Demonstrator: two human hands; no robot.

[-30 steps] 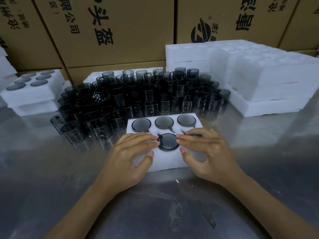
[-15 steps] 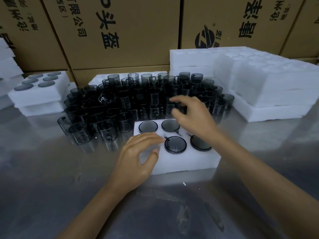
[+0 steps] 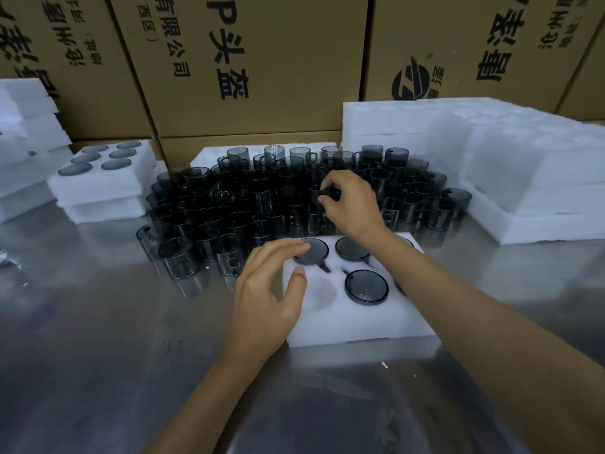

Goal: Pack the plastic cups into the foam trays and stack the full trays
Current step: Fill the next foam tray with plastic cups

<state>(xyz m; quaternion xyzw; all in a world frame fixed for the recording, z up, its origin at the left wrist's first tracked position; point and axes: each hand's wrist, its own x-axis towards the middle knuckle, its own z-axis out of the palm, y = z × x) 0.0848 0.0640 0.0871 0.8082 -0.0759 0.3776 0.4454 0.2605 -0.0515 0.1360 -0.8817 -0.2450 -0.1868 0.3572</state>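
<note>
A white foam tray (image 3: 353, 322) lies on the steel table in front of me, with dark smoky plastic cups sunk in its holes, one at the front middle (image 3: 366, 286). Its front left hole (image 3: 322, 291) holds no cup. My left hand (image 3: 268, 296) rests on the tray's left edge, fingers relaxed and spread over that hole. Behind the tray stands a crowd of loose smoky cups (image 3: 255, 198). My right hand (image 3: 350, 204) reaches into that crowd and pinches the rim of one cup (image 3: 322, 204) between thumb and fingers.
A full tray (image 3: 98, 178) sits stacked on another at the left. Empty foam trays (image 3: 510, 165) are piled at the right, and more foam (image 3: 23, 126) at the far left. Cardboard boxes (image 3: 248, 60) wall off the back. Bare steel table (image 3: 98, 339) lies near me.
My right hand left the tray, moved back over the loose cups and pinched one. My left hand stayed at the tray's left edge. The view tilted down and closer.
</note>
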